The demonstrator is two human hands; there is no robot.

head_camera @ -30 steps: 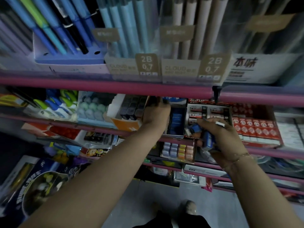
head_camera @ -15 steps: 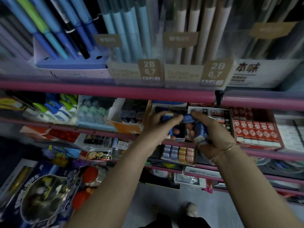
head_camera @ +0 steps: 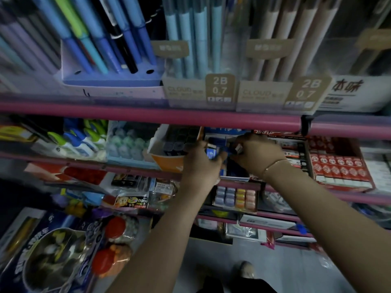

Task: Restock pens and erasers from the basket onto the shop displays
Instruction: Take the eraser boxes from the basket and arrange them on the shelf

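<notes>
head view: the left hand [head_camera: 201,163] curls around a blue-sleeved eraser [head_camera: 211,152] over the blue eraser box [head_camera: 234,168] on the pink-railed shelf [head_camera: 148,117]; just beside it, the right hand [head_camera: 257,154] pinches more small erasers [head_camera: 237,148].

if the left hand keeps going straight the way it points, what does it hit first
Most likely the blue eraser box just ahead of the left hand, under the pink shelf rail; depth is hard to judge.
</notes>
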